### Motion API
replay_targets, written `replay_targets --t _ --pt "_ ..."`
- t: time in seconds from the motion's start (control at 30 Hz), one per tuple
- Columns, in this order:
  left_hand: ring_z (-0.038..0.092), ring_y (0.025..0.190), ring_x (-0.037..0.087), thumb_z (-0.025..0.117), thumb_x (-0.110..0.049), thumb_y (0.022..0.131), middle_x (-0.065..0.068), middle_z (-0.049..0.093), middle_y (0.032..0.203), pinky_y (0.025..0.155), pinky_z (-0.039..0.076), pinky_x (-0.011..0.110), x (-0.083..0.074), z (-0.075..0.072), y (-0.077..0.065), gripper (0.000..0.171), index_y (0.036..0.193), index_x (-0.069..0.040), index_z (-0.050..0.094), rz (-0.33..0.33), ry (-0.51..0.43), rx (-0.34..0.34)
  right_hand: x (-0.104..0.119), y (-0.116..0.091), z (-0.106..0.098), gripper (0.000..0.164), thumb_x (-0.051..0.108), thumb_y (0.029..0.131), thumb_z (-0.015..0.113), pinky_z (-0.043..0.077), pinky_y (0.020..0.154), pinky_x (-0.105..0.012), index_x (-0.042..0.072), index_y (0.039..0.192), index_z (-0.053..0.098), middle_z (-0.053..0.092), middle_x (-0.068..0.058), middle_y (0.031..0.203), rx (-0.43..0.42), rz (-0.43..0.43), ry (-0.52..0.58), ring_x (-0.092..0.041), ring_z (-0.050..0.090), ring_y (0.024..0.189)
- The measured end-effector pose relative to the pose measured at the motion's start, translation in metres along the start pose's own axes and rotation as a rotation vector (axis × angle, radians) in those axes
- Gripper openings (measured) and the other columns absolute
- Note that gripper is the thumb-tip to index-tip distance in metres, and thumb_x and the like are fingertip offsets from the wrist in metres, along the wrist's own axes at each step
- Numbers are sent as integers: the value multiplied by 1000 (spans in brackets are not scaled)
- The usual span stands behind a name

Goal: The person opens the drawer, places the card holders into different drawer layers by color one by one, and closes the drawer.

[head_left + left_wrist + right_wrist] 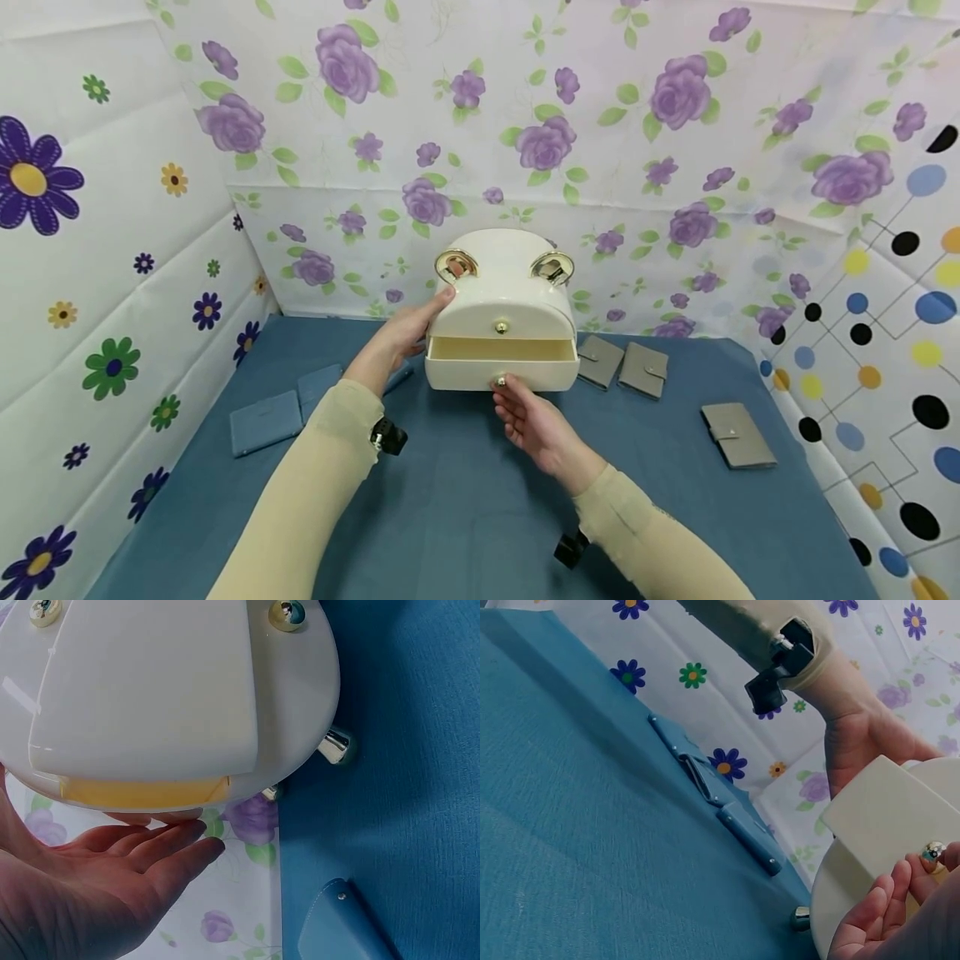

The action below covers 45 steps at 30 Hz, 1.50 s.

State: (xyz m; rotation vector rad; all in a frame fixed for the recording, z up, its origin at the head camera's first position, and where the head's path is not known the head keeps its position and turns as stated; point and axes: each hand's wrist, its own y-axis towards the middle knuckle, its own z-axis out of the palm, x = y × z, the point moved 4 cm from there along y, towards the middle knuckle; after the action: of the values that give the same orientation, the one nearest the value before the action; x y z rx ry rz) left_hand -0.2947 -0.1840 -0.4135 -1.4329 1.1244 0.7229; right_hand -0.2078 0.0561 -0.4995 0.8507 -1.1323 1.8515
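A white storage box (501, 275) with a rounded top and two gold-rimmed round pieces stands at the back of the table. Its lower drawer (465, 375) is pulled partway out, and the upper drawer (468, 321) is closed. My right hand (543, 425) pinches the small gold knob (932, 856) on the lower drawer between thumb and fingers. Against the left side of the box rests my left hand (397, 337). The left wrist view shows that hand's fingers (176, 862) extended along the box, their tips partly hidden. Short gold feet (335, 745) carry the box.
Several blue wallets (266, 422) lie left of the box. To its right are two grey wallets (642, 370) close together, with another grey wallet (738, 435) farther right. A flowered cloth wall (480, 150) rises right behind the box. Blue cloth (465, 500) covers the table.
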Motion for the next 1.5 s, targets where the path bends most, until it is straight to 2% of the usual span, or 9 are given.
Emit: replay_targets --t 0.23,0.47,0.67,0.83,1.07,1.2,1.27,1.5 --pt "44 149 31 63 -94 79 13 44 165 122 35 56 2 1 2 120 163 -9 45 -1 8 3 -3 -5 -3 54 53 103 69 46 83 -28 10 136 73 71 1 123 21 -5 -66 -14 61 104" --pt "45 149 31 63 -94 79 12 46 164 123 33 57 2 0 1 120 161 -9 47 8 -17 -1 -5 -8 -5 66 56 104 67 47 100 -35 6 145 65 66 -8 145 80 2 -113 -20 63 127" --pt "49 144 31 63 -96 76 11 52 157 122 34 58 3 1 3 119 157 -10 53 8 -14 6 -7 -15 -7 69 58 104 65 45 110 -43 5 149 62 66 -8 146 115 6 -183 -21 61 134" --pt "45 149 31 63 -97 74 11 46 163 123 33 58 3 1 2 123 161 -11 49 6 -7 5 -8 -18 -10 73 61 103 65 42 114 -47 6 150 61 66 -7 146 123 11 -204 -22 61 135" --pt "44 149 31 63 -97 75 11 46 164 123 33 57 5 2 1 119 158 -11 53 1 -8 11 -12 -20 -13 73 63 103 64 47 108 -45 6 149 63 69 -8 141 140 30 -244 -22 65 129" --pt "42 151 32 63 -97 75 11 42 167 124 32 58 6 1 0 123 161 -10 48 0 -6 6 -14 -19 -12 73 63 103 64 46 108 -45 7 149 63 71 -7 138 167 46 -249 -21 66 127" --pt "43 150 32 63 -96 75 12 43 166 123 33 58 4 1 -1 122 160 -9 49 8 -5 1 -14 -19 -10 72 62 102 65 45 109 -46 8 149 63 72 -6 137 176 50 -242 -20 66 126" --pt "45 149 30 63 -97 75 10 47 163 123 35 56 2 -1 0 119 156 -11 55 5 4 3 -13 -20 -10 68 61 103 65 49 101 -39 10 147 66 74 -4 132 169 31 -244 -19 67 122"
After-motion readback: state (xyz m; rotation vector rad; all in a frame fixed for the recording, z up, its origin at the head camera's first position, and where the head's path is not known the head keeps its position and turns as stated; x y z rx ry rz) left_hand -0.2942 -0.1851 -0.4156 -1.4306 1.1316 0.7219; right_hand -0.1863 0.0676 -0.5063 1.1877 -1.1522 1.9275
